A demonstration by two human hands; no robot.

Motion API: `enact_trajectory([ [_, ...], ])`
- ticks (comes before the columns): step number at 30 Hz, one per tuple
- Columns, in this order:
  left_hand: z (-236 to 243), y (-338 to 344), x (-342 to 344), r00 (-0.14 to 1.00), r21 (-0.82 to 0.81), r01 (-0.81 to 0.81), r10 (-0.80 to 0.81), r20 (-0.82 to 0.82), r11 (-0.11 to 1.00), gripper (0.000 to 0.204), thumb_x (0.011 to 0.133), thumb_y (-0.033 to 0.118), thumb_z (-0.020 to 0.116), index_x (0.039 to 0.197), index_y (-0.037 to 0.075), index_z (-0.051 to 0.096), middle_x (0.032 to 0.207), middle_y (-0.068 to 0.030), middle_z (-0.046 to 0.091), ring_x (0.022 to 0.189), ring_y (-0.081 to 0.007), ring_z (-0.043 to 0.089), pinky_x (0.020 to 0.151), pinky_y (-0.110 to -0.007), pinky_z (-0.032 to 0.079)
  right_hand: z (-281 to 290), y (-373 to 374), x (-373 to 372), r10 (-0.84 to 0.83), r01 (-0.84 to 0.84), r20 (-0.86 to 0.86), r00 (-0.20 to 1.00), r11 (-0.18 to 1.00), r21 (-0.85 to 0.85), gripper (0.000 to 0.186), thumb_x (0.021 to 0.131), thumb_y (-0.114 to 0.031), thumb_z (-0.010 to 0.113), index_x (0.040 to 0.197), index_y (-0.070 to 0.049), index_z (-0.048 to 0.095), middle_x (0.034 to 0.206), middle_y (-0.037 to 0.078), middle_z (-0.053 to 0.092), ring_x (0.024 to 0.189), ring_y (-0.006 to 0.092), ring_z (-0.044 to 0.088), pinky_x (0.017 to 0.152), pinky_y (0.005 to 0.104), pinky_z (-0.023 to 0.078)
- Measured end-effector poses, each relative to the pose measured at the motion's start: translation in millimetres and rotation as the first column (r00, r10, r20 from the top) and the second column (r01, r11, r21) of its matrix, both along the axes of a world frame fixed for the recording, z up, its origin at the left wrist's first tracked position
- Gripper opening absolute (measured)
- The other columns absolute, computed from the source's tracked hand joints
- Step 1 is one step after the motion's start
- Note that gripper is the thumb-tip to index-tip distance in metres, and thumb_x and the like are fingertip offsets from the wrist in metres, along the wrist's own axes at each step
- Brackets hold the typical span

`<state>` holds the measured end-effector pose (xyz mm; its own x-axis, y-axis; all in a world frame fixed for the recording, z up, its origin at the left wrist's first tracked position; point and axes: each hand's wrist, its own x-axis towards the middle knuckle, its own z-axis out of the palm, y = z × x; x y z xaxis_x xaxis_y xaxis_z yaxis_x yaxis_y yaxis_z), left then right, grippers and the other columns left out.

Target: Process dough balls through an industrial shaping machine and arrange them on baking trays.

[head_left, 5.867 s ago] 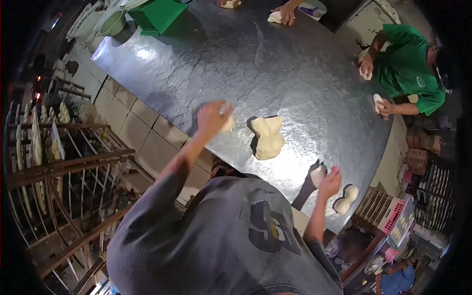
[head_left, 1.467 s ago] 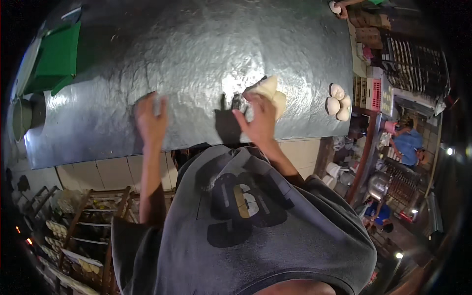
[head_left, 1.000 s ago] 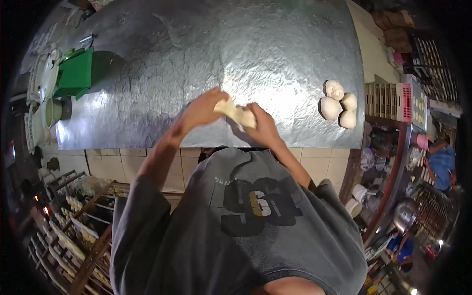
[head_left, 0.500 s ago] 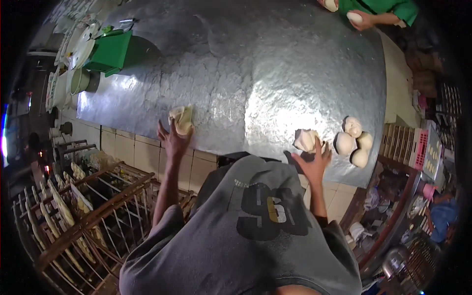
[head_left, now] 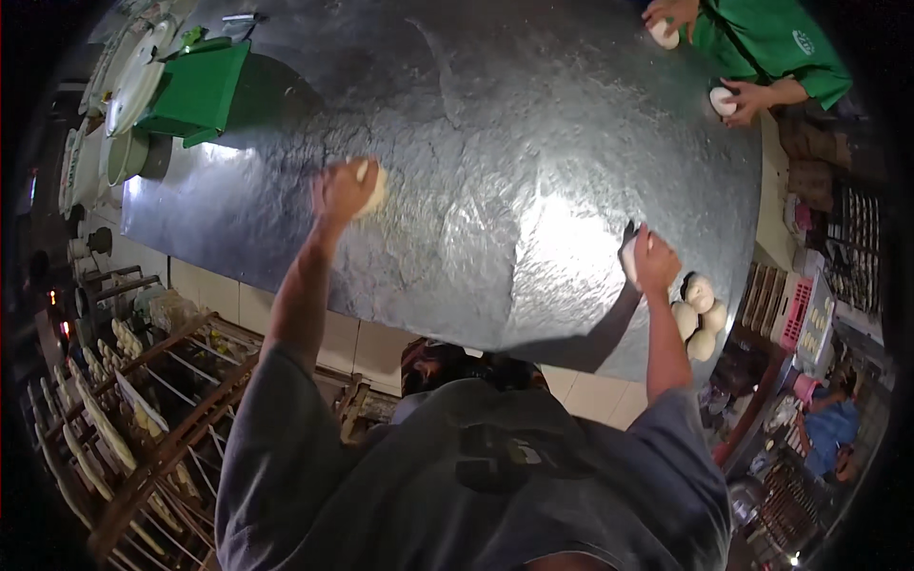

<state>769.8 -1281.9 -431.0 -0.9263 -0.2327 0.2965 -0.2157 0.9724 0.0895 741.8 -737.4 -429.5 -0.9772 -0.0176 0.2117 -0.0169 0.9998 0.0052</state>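
Observation:
On the grey metal tabletop (head_left: 457, 238), my left hand (head_left: 341, 197) curls over a pale piece of dough (head_left: 377, 193), which shows along its right side; the fingers are somewhat smeared by motion. Farther right, my right hand (head_left: 659, 264) wraps round a second piece of dough (head_left: 632, 260), and its dark shadow falls on the metal. Both arms reach forward over the table. Just beyond the right wrist, several smooth round dough balls (head_left: 700, 293) sit in a cluster close to the table's right edge.
A person in a green sleeve (head_left: 814, 57) handles two dough balls (head_left: 724, 101) at the far right corner. A green bin (head_left: 195, 93) stands at the far left beside pale tubs (head_left: 124, 157). Racks of long dough strips (head_left: 100, 409) stand at the lower left.
Both hands have moved away from my body and farther onto the table, closing round the dough pieces. The right piece has shifted rightward, and the co-worker's hands have shifted right too.

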Motion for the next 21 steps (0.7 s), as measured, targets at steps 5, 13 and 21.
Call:
enact_trajectory([
  [5,9.9,49.6,59.0,0.974,-0.166,-0.044,0.005,-0.226,0.985,0.035,0.086,0.037,0.059,0.066,0.01,0.063,0.067,-0.0055,0.064,0.064,-0.0232,0.059,0.063,-0.035,0.043,12.9,-79.7,70.1,-0.32,0.32,-0.297,0.9,0.946,-0.049,0.039,0.09,-0.043,0.05,0.08,-0.01,0.068,0.075,0.01,0.067,0.068,0.0302,0.063,0.065,0.0417,0.048],
  [13,55.6,65.1,128.1,0.984,0.439,0.005,-0.083,0.159,0.898,0.038,0.087,0.04,0.056,0.092,0.003,0.065,0.088,-0.0172,0.065,0.083,-0.035,0.061,0.082,-0.044,0.044,58.7,-107.0,149.3,-0.275,0.312,0.149,0.95,0.826,-0.469,0.033,0.09,-0.035,0.056,0.097,-0.005,0.065,0.088,0.019,0.065,0.081,0.0337,0.06,0.072,0.0386,0.046],
  [21,33.5,4.6,163.6,0.922,0.362,0.233,-0.324,0.214,0.903,0.046,0.08,0.033,0.063,0.113,0.002,0.055,0.105,-0.0175,0.053,0.096,-0.0352,0.052,0.083,-0.049,0.041,72.0,-109.5,181.0,0.058,-0.037,0.526,0.849,0.998,-0.05,0.034,0.09,-0.031,0.048,0.107,-0.004,0.059,0.107,0.018,0.056,0.095,0.0378,0.053,0.08,0.0495,0.044],
])
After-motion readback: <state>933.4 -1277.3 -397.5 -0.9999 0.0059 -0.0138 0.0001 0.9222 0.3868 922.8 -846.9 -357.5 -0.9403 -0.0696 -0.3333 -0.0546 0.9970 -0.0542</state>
